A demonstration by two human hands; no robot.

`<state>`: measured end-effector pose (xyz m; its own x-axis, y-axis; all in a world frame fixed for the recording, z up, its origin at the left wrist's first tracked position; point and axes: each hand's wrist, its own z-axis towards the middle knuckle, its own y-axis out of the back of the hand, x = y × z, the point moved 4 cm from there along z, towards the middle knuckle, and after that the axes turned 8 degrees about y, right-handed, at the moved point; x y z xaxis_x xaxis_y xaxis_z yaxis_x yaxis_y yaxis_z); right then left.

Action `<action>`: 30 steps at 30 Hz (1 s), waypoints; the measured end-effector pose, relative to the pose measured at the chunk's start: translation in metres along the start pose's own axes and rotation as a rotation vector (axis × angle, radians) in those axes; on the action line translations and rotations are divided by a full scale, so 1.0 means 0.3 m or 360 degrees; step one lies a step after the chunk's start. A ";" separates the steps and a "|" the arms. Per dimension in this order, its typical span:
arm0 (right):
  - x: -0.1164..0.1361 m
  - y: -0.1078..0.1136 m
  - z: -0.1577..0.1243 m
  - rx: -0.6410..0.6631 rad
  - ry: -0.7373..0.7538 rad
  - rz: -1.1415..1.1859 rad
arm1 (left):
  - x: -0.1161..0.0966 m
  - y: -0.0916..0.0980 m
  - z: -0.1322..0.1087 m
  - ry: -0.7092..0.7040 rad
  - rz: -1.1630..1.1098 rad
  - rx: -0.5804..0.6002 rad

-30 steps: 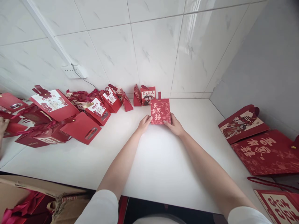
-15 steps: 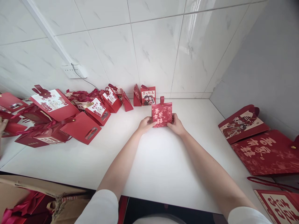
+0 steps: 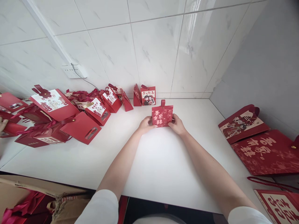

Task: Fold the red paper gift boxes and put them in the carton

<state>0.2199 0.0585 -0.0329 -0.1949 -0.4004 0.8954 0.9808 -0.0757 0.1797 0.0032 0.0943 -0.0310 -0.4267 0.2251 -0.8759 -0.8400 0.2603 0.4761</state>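
A small red gift box (image 3: 163, 116) with pale gold lettering and a ribbon loop on top stands on the white table (image 3: 161, 161) in front of me. My left hand (image 3: 146, 125) grips its left side, thumb on the front face and fingers behind. On the right side, my right hand (image 3: 177, 124) holds it the same way. The fingers behind the box are hidden. Just beyond it, by the wall, sits another red box (image 3: 148, 95) with a printed couple on its front.
Several red gift boxes (image 3: 81, 127) crowd the left of the table. Larger red gift bags (image 3: 266, 152) lie along the right edge. A cardboard box (image 3: 28, 183) with red items stands at lower left. Another person's hand (image 3: 2, 124) shows at far left.
The gift box between my hands has tilted, its top leaning back and slightly right. My right hand has shifted a little to the right; other things look unmoved.
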 end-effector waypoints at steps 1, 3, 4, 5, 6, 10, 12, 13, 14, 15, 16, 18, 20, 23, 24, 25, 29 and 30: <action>0.000 -0.001 -0.001 -0.0007 0.0020 -0.0019 | 0.000 0.000 0.001 -0.0005 0.0003 0.0011; 0.003 -0.003 -0.003 -0.0014 0.0073 -0.0065 | 0.001 0.001 0.002 0.0003 0.0004 0.0011; 0.006 -0.004 -0.004 -0.0008 0.0107 -0.0087 | 0.002 0.002 0.002 0.0011 0.0001 0.0003; 0.009 -0.006 -0.004 0.0001 0.0144 -0.0108 | 0.003 0.002 0.002 0.0018 -0.0001 -0.0007; 0.012 -0.008 -0.005 0.0006 0.0178 -0.0128 | 0.004 0.003 0.002 0.0023 -0.0002 -0.0018; 0.007 -0.009 -0.004 0.0028 0.0184 -0.0163 | 0.004 0.002 -0.003 0.0051 -0.0013 -0.0043; 0.000 -0.008 -0.002 0.0038 0.0150 -0.0162 | 0.005 0.000 -0.005 0.0090 -0.0039 -0.0048; -0.004 -0.007 -0.002 0.0044 0.0139 -0.0159 | 0.005 0.000 -0.006 0.0110 -0.0059 -0.0053; -0.007 -0.006 -0.001 0.0047 0.0130 -0.0157 | 0.004 0.000 -0.007 0.0126 -0.0083 -0.0063; -0.009 -0.006 -0.001 0.0047 0.0122 -0.0159 | 0.002 0.002 -0.006 0.0130 -0.0114 -0.0082; -0.010 -0.005 0.000 0.0042 0.0117 -0.0167 | 0.000 0.004 -0.006 0.0125 -0.0153 -0.0103; -0.008 -0.006 0.000 0.0022 0.0114 -0.0199 | -0.007 0.008 -0.004 0.0091 -0.0226 -0.0124; 0.001 -0.006 -0.001 -0.0012 0.0128 -0.0254 | -0.015 0.010 -0.004 0.0063 -0.0272 -0.0100; 0.013 0.001 -0.002 -0.0064 0.0113 -0.0281 | -0.031 0.009 -0.012 0.0077 -0.0244 -0.0040; 0.012 0.006 -0.002 -0.0075 0.0066 -0.0240 | -0.040 0.010 -0.018 0.0082 -0.0213 -0.0028; 0.006 0.012 -0.001 -0.0084 -0.0004 -0.0166 | -0.050 0.011 -0.024 0.0079 -0.0177 -0.0015; -0.033 0.040 0.004 -0.0128 -0.0285 0.0185 | -0.095 0.008 -0.047 -0.0010 -0.0058 0.0073; -0.041 0.043 0.007 -0.0126 -0.0318 0.0223 | -0.100 0.006 -0.050 -0.0019 -0.0052 0.0090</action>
<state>0.2349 0.0644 -0.0409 -0.0465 -0.2239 0.9735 0.9940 -0.1068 0.0229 0.0095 0.0739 -0.0049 -0.3948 0.2269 -0.8903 -0.8330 0.3204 0.4510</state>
